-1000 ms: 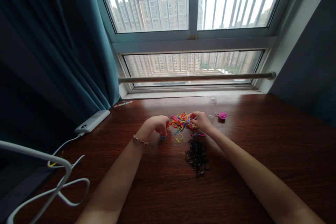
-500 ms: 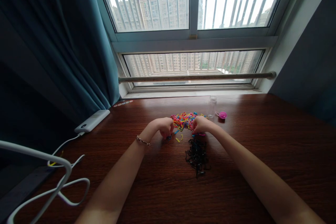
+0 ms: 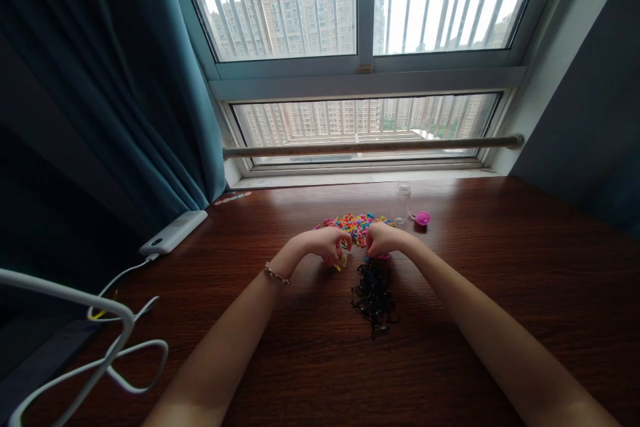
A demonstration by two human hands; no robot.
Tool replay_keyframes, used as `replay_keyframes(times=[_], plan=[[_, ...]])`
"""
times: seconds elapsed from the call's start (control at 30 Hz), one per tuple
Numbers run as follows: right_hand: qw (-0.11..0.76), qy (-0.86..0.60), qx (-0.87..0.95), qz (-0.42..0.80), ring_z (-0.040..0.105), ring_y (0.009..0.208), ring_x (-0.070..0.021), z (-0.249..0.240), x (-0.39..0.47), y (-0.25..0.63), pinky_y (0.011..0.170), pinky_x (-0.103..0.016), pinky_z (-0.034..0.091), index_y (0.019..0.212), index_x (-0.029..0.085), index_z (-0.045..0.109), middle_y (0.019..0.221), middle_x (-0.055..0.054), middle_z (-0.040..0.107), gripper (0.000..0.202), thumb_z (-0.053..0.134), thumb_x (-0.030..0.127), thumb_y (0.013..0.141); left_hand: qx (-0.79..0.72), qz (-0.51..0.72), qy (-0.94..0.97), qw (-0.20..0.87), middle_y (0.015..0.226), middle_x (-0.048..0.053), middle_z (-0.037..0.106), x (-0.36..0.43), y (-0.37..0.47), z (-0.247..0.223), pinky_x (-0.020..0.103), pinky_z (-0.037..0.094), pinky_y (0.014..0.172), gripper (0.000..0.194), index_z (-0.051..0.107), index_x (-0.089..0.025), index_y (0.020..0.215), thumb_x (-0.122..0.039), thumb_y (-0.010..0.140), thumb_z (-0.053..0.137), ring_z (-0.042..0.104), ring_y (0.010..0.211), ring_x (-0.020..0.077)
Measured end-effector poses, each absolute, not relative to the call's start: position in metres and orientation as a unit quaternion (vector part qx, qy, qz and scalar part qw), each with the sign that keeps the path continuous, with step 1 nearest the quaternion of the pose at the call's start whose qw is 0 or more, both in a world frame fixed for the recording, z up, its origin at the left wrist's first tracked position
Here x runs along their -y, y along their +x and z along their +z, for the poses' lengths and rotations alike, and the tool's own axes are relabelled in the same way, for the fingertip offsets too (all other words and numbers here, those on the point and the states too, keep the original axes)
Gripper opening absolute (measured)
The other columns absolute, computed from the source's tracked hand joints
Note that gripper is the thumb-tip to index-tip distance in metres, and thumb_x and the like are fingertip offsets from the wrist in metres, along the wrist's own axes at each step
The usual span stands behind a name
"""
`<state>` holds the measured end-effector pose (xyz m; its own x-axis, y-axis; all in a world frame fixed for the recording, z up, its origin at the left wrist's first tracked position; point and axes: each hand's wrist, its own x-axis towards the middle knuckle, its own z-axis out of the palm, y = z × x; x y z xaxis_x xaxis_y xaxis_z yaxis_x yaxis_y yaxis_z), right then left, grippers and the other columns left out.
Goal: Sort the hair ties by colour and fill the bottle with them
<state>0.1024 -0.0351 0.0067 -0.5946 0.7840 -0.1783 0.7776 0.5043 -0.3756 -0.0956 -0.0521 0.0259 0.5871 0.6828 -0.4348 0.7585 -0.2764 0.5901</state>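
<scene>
My left hand (image 3: 331, 245) is over the near left edge of a pile of small colourful pieces (image 3: 356, 227), its fingers apart above a few loose yellow pieces (image 3: 344, 261). At the pile's near right side, my right hand (image 3: 381, 240) is closed, fingertips down at the table; what they pinch is too small to name. Blue and pink pieces (image 3: 383, 257) lie just under it. Nearer to me than that hand is a tangled heap of black pieces (image 3: 373, 300).
Behind the pile stands a clear bottle (image 3: 403, 203), with a pink cap (image 3: 423, 219) to its right. On the wooden table (image 3: 310, 360), a white device (image 3: 173, 233) and its cable lie at the left, beside a blue curtain (image 3: 150, 80). A window is beyond.
My left hand has moved right, toward my right hand, and its fingers have opened. My right hand has stayed nearly in place. The view has shifted slightly.
</scene>
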Motion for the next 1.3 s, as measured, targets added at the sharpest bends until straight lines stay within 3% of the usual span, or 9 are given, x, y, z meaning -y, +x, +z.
replay_keyframes(times=[0.1,0.27,0.33,0.5,0.6,0.83,1.03,1.17,1.3], plan=[[0.103,-0.48,0.848,0.198,0.059,0.058,-0.0143,0.012,0.034,0.102,0.051,-0.019,0.041,0.064,0.013,0.069,0.058,-0.003,0.064,0.009,0.062,0.016,0.061,-0.41,-0.064,0.822,0.39,0.069,-0.003,0.06,0.056,-0.089,0.025,0.017,0.043,0.046,0.044,0.059,-0.022,0.098,-0.011,0.056,0.061,0.056,0.052,0.0099],[0.305,-0.493,0.787,0.211,0.062,0.074,-0.0137,0.024,0.03,0.107,0.059,-0.018,0.047,0.105,0.013,0.06,0.09,-0.008,0.066,0.039,0.064,0.02,0.068,-0.399,-0.067,0.837,0.369,0.064,-0.001,0.061,0.054,-0.087,0.022,0.016,0.041,0.046,0.017,0.063,-0.016,0.076,-0.016,0.059,0.06,0.056,0.05,0.0098],[0.253,-0.514,0.785,0.236,0.063,0.069,-0.0147,0.028,0.03,0.112,0.056,-0.019,0.048,0.097,0.012,0.063,0.084,-0.008,0.067,0.032,0.065,0.018,0.065,-0.404,-0.072,0.834,0.368,0.058,-0.001,0.06,0.053,-0.088,0.02,0.017,0.04,0.046,0.011,0.063,-0.014,0.07,-0.018,0.059,0.06,0.056,0.05,0.0104],[-0.029,-0.545,0.763,0.345,0.063,0.054,-0.0181,0.024,0.032,0.122,0.046,-0.022,0.049,0.068,0.01,0.065,0.058,-0.006,0.064,0.015,0.068,0.013,0.053,-0.417,-0.067,0.828,0.369,0.054,0.001,0.061,0.048,-0.091,0.014,0.018,0.041,0.047,0.008,0.063,-0.013,0.063,-0.019,0.059,0.059,0.057,0.051,0.0117],[-0.067,-0.532,0.761,0.364,0.063,0.053,-0.0181,0.017,0.034,0.121,0.047,-0.022,0.049,0.061,0.011,0.064,0.052,-0.004,0.063,0.01,0.066,0.009,0.051,-0.452,-0.028,0.823,0.344,0.055,0.001,0.062,0.044,-0.091,0.011,0.017,0.04,0.047,0.008,0.063,-0.014,0.063,-0.018,0.058,0.059,0.057,0.052,0.0116],[-0.004,-0.538,0.768,0.348,0.062,0.05,-0.0174,0.014,0.035,0.118,0.047,-0.022,0.049,0.051,0.011,0.061,0.049,-0.006,0.063,0.006,0.063,0.006,0.054,-0.56,0.197,0.762,0.257,0.061,0.002,0.063,0.033,-0.095,0.011,0.02,0.045,0.052,0.012,0.064,-0.013,0.071,-0.022,0.064,0.059,0.059,0.059,0.0134],[0.189,-0.555,0.772,0.247,0.062,0.084,-0.0172,0.016,0.023,0.116,0.071,-0.023,0.048,0.102,0.012,0.06,0.097,-0.012,0.065,0.028,0.055,0.018,0.075,-0.518,0.318,0.78,0.152,0.095,0.007,0.063,0.023,-0.098,-0.003,0.028,0.047,0.079,0.032,0.059,-0.013,0.099,-0.023,0.068,0.059,0.059,0.087,0.0173],[0.276,-0.48,0.821,0.141,0.051,0.105,-0.0213,-0.009,0.023,0.108,0.09,-0.034,0.038,0.114,0.02,0.055,0.116,-0.011,0.054,0.044,0.063,0.027,0.071,-0.478,0.274,0.827,0.108,0.115,0.01,0.054,0.026,-0.093,-0.016,0.033,0.038,0.094,0.059,0.049,-0.016,0.117,-0.025,0.062,0.067,0.05,0.106,0.0222],[0.269,-0.436,0.85,0.12,0.049,0.105,-0.0212,-0.03,0.027,0.1,0.09,-0.036,0.034,0.103,0.022,0.061,0.11,-0.008,0.057,0.031,0.063,0.022,0.072,-0.49,0.252,0.828,0.103,0.097,0.007,0.061,0.032,-0.088,-0.022,0.03,0.044,0.084,0.032,0.061,-0.016,0.1,-0.024,0.069,0.061,0.056,0.091,0.0193]])
